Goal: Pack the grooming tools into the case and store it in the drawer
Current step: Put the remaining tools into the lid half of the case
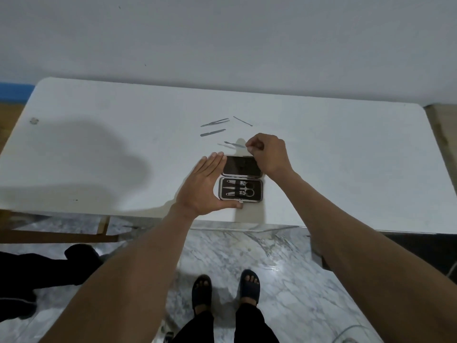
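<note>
A small black grooming case (241, 179) lies open near the front edge of the white table (99, 149), lid flat behind its tray. Scissors (247, 189), clippers and a file sit in the tray. My left hand (205, 186) rests against the case's left side, fingers straight, thumb at the front edge. My right hand (268, 154) is just behind the lid, pinching one end of a thin metal tool (235, 144) held slightly above the table. Tweezers (214, 122), a flat file (212, 132) and a thin pick (242, 121) lie loose farther back.
The table stands against a pale wall (222, 40). Below its front edge are a marble floor (222, 253) and my sandalled feet (226, 288). A wooden frame (57, 235) runs under the table at left, and a dark shape (37, 271) lies on the floor there.
</note>
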Tool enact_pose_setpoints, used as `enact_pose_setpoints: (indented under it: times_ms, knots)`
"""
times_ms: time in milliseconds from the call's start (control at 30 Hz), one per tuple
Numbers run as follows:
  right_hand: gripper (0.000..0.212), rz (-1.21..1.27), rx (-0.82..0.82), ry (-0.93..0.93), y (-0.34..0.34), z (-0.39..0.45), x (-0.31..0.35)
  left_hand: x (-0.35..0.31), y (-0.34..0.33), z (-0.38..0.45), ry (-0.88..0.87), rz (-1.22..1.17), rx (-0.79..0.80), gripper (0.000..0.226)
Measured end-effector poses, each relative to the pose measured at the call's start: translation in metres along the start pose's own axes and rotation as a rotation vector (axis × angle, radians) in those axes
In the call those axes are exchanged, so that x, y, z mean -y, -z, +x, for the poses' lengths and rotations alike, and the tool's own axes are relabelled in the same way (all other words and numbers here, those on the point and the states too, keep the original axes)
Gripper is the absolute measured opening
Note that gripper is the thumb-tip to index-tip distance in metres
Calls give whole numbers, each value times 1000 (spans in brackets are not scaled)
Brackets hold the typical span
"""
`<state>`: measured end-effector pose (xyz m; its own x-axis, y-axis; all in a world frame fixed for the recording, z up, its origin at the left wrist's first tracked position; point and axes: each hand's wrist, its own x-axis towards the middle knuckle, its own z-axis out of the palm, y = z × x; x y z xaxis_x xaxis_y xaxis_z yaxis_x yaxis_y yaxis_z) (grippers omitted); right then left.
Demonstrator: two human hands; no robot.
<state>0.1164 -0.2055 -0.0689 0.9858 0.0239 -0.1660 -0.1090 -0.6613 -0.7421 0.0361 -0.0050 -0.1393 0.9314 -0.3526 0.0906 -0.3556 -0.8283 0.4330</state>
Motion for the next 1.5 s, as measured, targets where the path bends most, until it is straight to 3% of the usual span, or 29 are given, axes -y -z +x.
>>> enact_pose_setpoints:
  times_ms: [700,1200,1500]
  knots:
    - [15,106,-142,-171,21,-67,-42,-7,6,-2,38,15,49,142]
    - [17,152,-147,-141,4,-32,-20,-1,2,-1,14,9,21,138]
    - [16,22,-97,-64,-30,6,0,3,-2,0,-17,0,-34,127]
